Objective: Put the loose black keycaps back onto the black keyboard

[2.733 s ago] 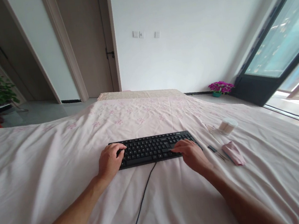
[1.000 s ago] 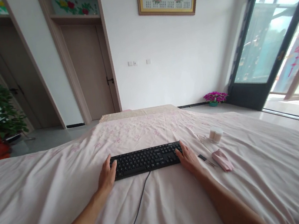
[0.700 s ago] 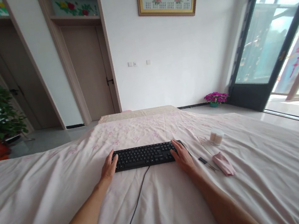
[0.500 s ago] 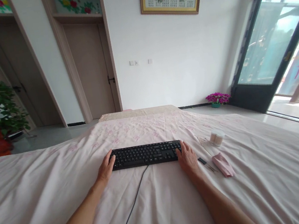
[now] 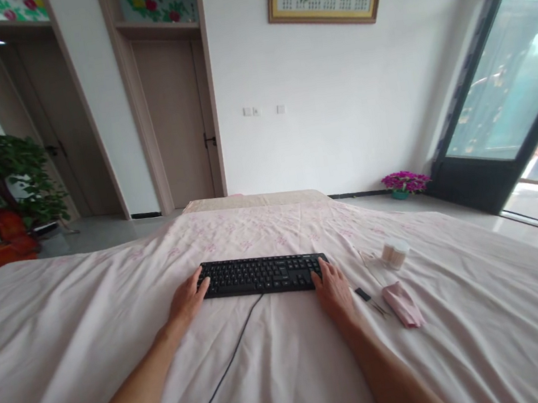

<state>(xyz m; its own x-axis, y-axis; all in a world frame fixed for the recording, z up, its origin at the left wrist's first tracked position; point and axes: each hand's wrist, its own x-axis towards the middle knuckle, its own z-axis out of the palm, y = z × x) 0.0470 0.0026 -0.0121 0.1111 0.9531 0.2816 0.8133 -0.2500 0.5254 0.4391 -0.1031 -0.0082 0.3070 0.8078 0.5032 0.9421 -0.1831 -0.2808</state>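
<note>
A black computer keyboard [image 5: 260,275] lies on the pale pink cloth, its cable [image 5: 224,373] running down toward me. My left hand [image 5: 190,297] grips its left end, thumb on top near the edge. At the other end my right hand [image 5: 333,285] holds the number-pad side, with the thumb at the front corner and the fingers along the right edge. The fingertips under and behind the keyboard are partly hidden. Just right of my right hand are a small black-handled tool with thin metal prongs [image 5: 371,301] and a folded pink cloth [image 5: 402,305].
A clear tub of cotton swabs [image 5: 395,255] stands on the right, with a few loose swabs [image 5: 371,259] beside it. The bedsheet-like cover [image 5: 90,329] is wrinkled. Beyond it are a purple flower pot [image 5: 405,183], a leafy plant [image 5: 2,174] and a glass door [image 5: 489,88].
The camera view has turned slightly left, so the room appears shifted to the right. The keyboard looks slightly tilted in the picture; both hands stay on its ends.
</note>
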